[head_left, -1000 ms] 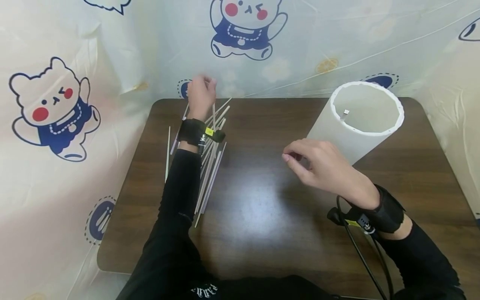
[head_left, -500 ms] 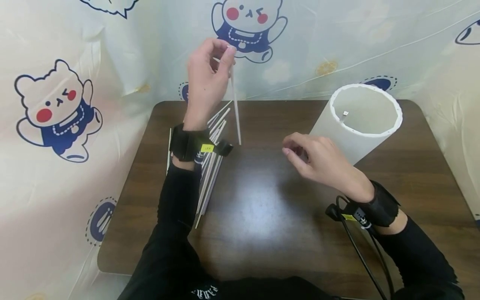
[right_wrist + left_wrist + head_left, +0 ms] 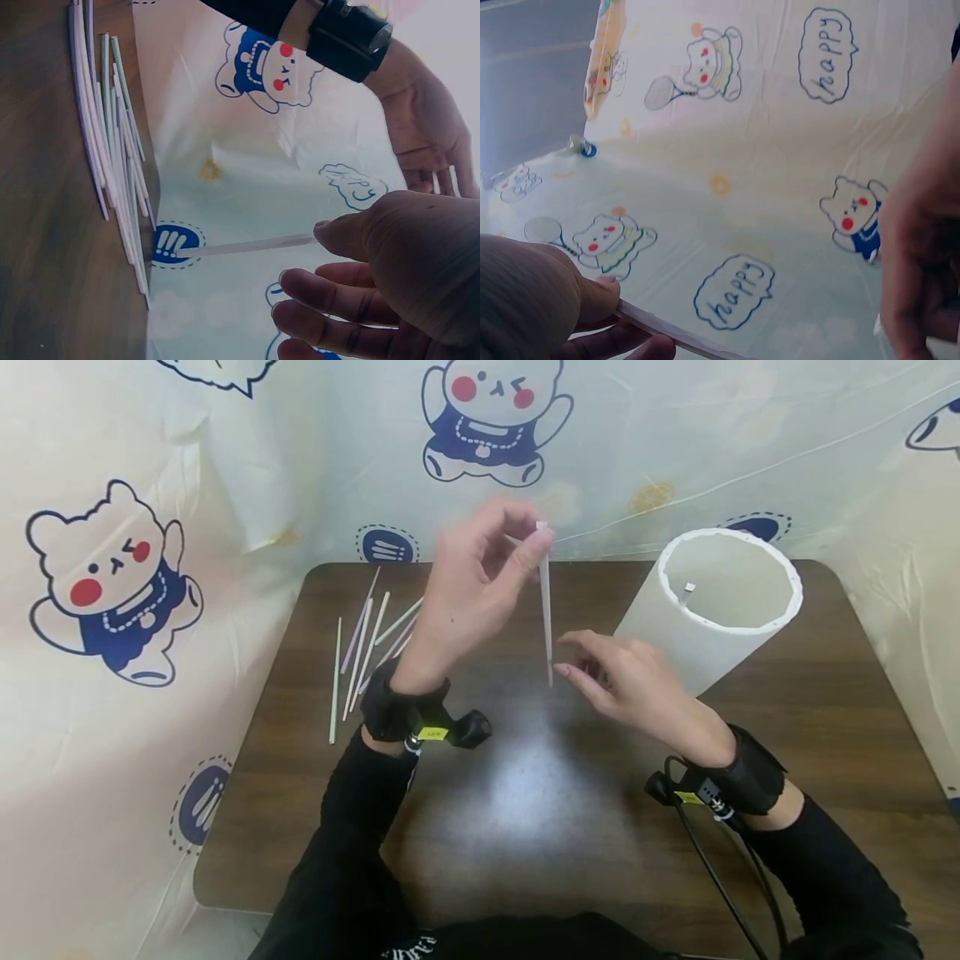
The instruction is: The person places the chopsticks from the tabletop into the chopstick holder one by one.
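Observation:
My left hand [image 3: 476,589] pinches the top end of a thin whitish straw-like stick [image 3: 547,602] between thumb and fingers. The stick hangs nearly upright, its lower end down by my right hand [image 3: 637,685]. That hand's thumb and index finger are apart and loosely bent, their tips right beside the stick's lower part. In the right wrist view the stick [image 3: 247,246] runs up to the thumb tip. Several similar pale sticks [image 3: 369,652] lie in a loose pile on the left, partly hidden by my left forearm.
A white cylinder [image 3: 660,631], its open mouth facing up, stands on the brown table [image 3: 825,710] behind my right hand. One stick [image 3: 687,594] shows inside it. A printed curtain [image 3: 360,443] closes off the back and sides. A black cable [image 3: 716,860] trails from my right wrist.
My left hand rose from the pile with a stick, then moved right and down, bringing it beside my right hand. The right hand has barely moved.

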The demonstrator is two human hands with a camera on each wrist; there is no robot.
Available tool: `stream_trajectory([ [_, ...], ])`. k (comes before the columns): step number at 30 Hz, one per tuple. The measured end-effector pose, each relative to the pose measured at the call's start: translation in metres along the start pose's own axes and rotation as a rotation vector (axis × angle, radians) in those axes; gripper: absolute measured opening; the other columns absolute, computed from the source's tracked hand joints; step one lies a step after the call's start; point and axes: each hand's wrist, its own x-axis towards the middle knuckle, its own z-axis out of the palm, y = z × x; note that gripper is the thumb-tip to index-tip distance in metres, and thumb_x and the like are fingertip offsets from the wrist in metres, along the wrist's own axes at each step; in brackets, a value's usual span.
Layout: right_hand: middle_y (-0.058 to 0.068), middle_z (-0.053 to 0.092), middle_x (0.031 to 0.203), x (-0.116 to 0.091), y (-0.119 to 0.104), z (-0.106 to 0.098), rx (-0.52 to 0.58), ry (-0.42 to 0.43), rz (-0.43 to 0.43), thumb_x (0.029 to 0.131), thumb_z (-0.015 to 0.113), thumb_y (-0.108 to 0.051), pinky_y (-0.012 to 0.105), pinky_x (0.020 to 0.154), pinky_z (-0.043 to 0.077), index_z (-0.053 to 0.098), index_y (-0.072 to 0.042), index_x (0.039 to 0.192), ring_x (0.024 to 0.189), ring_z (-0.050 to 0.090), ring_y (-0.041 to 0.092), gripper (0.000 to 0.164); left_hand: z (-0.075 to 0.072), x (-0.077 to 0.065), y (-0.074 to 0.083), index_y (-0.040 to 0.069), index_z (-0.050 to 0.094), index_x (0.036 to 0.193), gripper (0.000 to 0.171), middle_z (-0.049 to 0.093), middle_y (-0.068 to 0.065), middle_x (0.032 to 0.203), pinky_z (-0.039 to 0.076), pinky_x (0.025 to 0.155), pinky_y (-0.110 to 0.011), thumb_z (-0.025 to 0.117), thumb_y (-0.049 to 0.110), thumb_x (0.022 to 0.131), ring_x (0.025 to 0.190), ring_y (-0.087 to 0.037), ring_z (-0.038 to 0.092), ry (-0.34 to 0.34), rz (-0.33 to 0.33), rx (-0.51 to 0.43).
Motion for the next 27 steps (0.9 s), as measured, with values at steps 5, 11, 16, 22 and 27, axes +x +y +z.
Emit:
stream_trajectory([
  [5,-0.001,0.068,0.072,-0.003,0.004,0.006,0.032,-0.019,-0.016,0.092,0.075,-0.015,0.024,0.056,0.048,0.071,-0.005,0.102,0.061,0.054,0.007,0.015,0.006,-0.012,0.003,-0.003,0.066,0.105,0.013,0.069,-0.012,0.095,0.056,0.068,-0.029,0.064,0.008,0.099,0.072,-0.011,0.064,-0.049,0.024,-0.011],
  [11,-0.002,0.063,0.069,-0.008,0.007,0.007,0.039,-0.015,-0.026,0.092,0.075,-0.011,0.023,0.054,0.044,0.069,-0.008,0.091,0.059,0.05,0.006,0.006,0.007,-0.019,0.01,0.0,0.067,0.106,0.012,0.069,-0.008,0.093,0.051,0.064,-0.025,0.064,0.01,0.099,0.072,-0.008,0.061,-0.062,0.048,0.043],
  [16,-0.002,0.064,0.071,-0.008,0.005,0.0,0.034,0.016,-0.059,0.092,0.074,-0.009,0.023,0.056,0.045,0.068,-0.007,0.092,0.061,0.051,0.006,0.006,0.006,-0.021,0.019,-0.002,0.068,0.103,0.013,0.07,-0.009,0.091,0.051,0.066,-0.023,0.066,0.01,0.098,0.071,-0.009,0.06,-0.02,0.117,0.082],
  [22,0.003,0.068,0.077,-0.001,0.001,-0.023,-0.013,0.093,-0.127,0.088,0.075,-0.002,0.03,0.06,0.05,0.069,-0.003,0.094,0.066,0.057,0.008,0.008,0.006,-0.021,0.035,-0.006,0.067,0.101,0.012,0.072,-0.015,0.094,0.057,0.069,-0.023,0.069,0.004,0.094,0.072,-0.009,0.067,0.035,0.277,0.073],
  [27,0.007,0.071,0.081,0.005,-0.003,-0.054,-0.103,0.18,-0.148,0.088,0.074,-0.002,0.032,0.062,0.05,0.07,-0.001,0.098,0.071,0.065,0.016,0.01,0.004,-0.02,0.051,-0.009,0.065,0.101,0.013,0.072,-0.019,0.096,0.057,0.071,-0.023,0.069,-0.001,0.093,0.075,-0.012,0.068,0.085,0.435,0.106],
])
